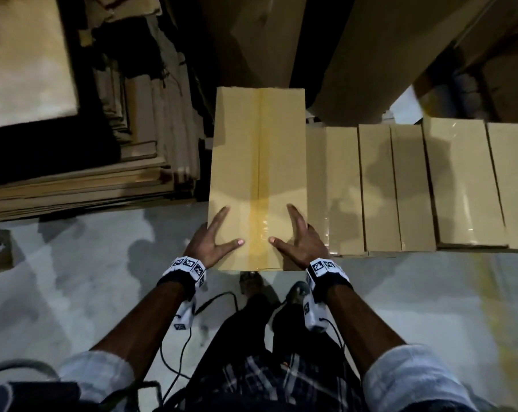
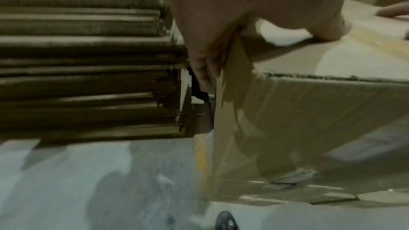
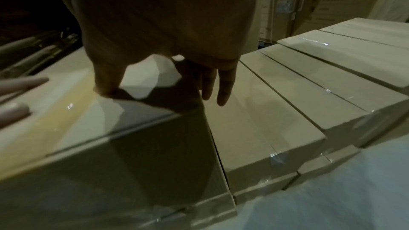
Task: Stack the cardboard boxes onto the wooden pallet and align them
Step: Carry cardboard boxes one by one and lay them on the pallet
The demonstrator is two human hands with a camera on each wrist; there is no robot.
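Hands first: my left hand (image 1: pixel 211 243) and right hand (image 1: pixel 299 239) clasp the near end of a long tan cardboard box with a yellowish tape seam down its top (image 1: pixel 257 173). On each side the thumb and forefinger lie spread on the top face while the other fingers (image 2: pixel 204 69) wrap down over the side edge, so each grip is wide and clamped on the box from opposite sides. I hold it this way, I judge, because the box is long and only an even hold on both sides lets me steer its far end without twisting.

The taped box is the landmark. Just to its right, touching or nearly so along its long side, lies a row of flatter tan cardboard boxes (image 1: pixel 406 185) already laid side by side, their tops lower than the top of mine. My right hand's lower fingers (image 3: pixel 221 85) hang over the seam between the two. To its left stands a stack of flattened brown cardboard sheets (image 1: pixel 88 179), close but apart. Below its near end is grey concrete floor (image 1: pixel 73 292).

I cannot see the wooden pallet itself; whatever carries the row is hidden beneath the boxes. Whether my box already rests on something or is still carried, I cannot tell. Squaring its near end with the row's front edge looks like what remains.
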